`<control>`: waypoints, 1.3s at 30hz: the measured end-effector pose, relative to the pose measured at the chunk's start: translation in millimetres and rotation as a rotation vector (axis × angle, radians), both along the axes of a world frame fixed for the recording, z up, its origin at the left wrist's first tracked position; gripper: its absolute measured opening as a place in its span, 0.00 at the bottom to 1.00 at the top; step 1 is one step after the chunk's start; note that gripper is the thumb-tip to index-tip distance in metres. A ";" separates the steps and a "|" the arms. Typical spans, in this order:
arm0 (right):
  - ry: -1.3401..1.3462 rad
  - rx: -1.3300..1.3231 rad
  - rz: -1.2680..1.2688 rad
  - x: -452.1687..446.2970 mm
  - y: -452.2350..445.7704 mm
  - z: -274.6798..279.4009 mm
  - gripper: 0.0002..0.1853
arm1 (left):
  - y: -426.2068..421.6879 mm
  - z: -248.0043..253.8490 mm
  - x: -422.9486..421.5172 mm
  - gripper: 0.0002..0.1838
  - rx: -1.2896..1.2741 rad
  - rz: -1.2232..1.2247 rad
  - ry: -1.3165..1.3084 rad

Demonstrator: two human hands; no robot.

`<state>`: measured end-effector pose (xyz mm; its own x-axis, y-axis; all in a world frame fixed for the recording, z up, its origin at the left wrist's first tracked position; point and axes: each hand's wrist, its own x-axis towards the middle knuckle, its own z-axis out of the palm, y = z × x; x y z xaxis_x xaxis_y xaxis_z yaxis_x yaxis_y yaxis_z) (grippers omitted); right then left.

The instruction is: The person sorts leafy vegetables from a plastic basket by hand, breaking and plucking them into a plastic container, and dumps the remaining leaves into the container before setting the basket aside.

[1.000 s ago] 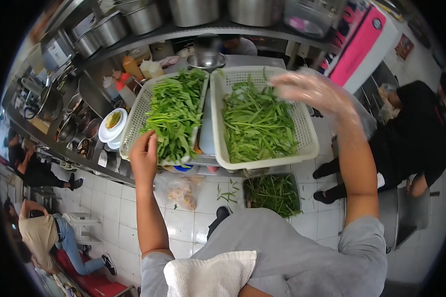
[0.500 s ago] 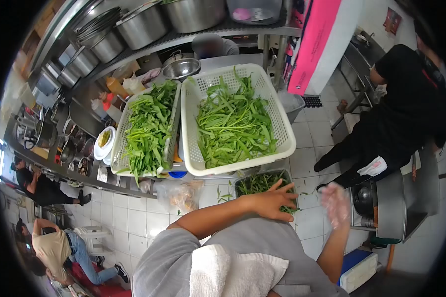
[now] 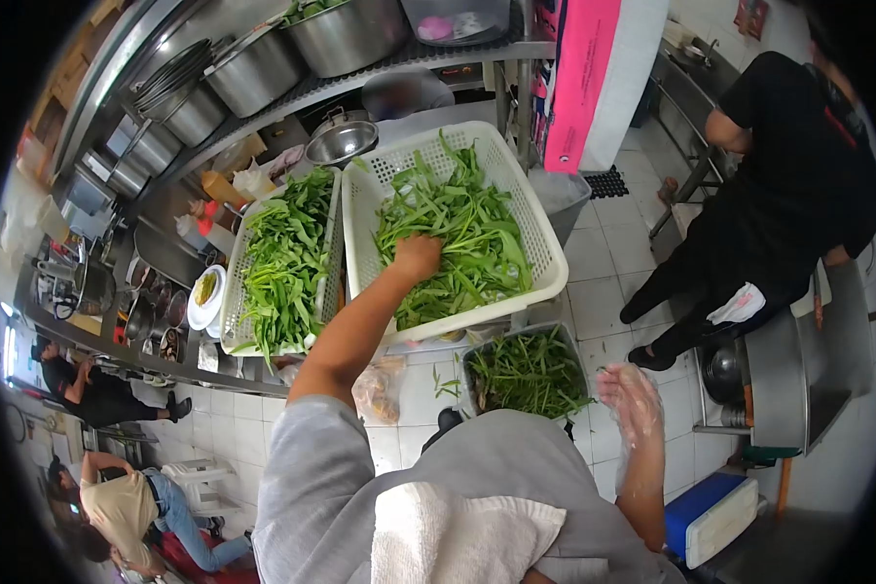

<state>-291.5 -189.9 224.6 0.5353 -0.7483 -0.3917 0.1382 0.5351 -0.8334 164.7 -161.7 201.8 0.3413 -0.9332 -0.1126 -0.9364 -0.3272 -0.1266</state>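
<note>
Seemingly partway: narrow basket point(image 3: 232, 307) heaped, greens point(image 3: 472, 219) loose in the wide basket point(image 3: 553, 265), my left hand point(image 3: 419, 258) among them toward its left edge, grip hidden, my right hand point(image 3: 635, 401) beside the tub point(image 3: 573, 353), fingers loosely spread.

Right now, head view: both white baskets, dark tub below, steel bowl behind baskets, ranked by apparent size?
1. Right basket
2. Left basket
3. Dark tub
4. Steel bowl
Tub and bowl look farther off; true sizes unsure.

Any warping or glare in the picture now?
Head view: strong fisheye warping, the shelf bowed, corners black; head view, left edge: a bright strip washes out; head view, centre: left hand and leaves look fairly clear.
</note>
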 end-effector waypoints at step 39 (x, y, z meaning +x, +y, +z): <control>0.339 -2.129 0.491 150.1 -8.3 112.9 0.06 | 86.5 126.5 -146.1 0.13 -0.087 0.120 1.798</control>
